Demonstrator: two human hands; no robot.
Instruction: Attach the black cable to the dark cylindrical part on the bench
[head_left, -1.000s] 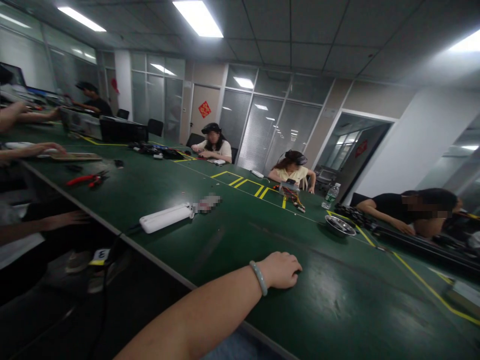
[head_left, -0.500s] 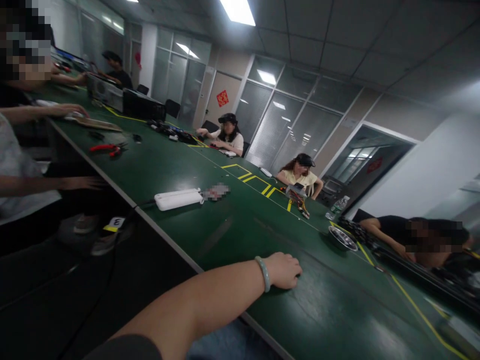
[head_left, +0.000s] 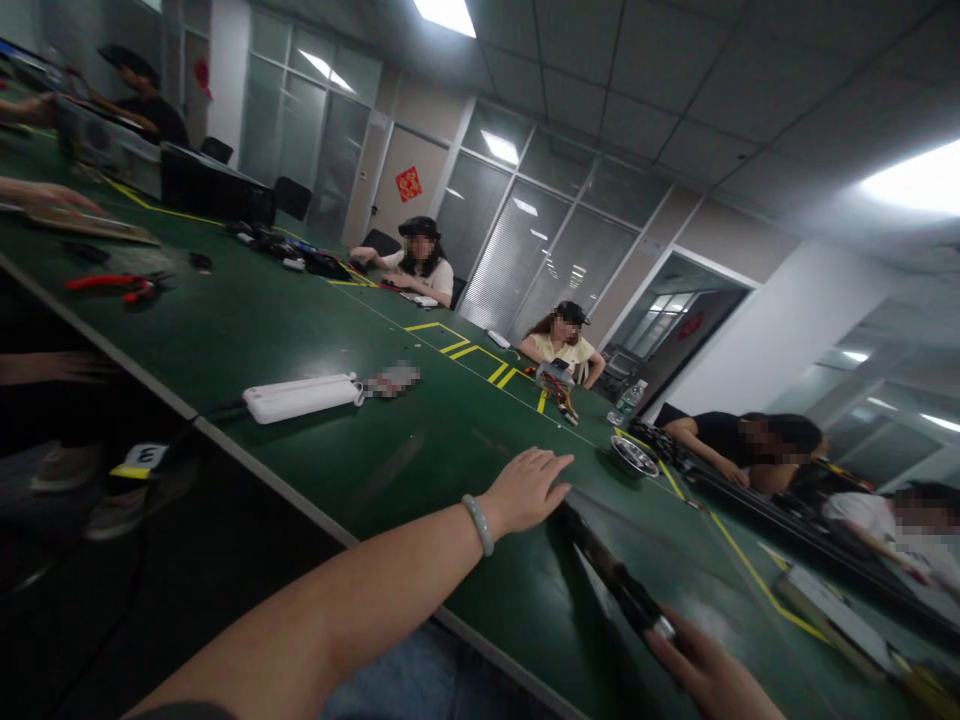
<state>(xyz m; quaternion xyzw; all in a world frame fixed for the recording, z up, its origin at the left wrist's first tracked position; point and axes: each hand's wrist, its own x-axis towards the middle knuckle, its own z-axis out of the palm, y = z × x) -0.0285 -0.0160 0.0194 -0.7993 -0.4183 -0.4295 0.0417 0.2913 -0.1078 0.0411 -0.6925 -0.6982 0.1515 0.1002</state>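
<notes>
My left hand, with a pale green bangle at its wrist, reaches over the green table with its fingers stretched out. At the lower right, my right hand is wrapped round one end of a long, dark, rod-like thing with a silvery band near the grip. Blur hides its exact kind. Its far end comes close to my left thumb; whether they touch, I cannot tell. Left of my left hand lies a white power strip with its black cable running off the table edge.
Red-handled pliers lie at the left. A metal bowl and a plastic bottle stand at the right. A bundle of coloured wires lies before a seated person. Other people sit around the table; a box lies at the lower right.
My right hand has come into view at the lower right with the dark rod-like thing. My left hand has lifted and its curled fingers have stretched out. The view has turned right.
</notes>
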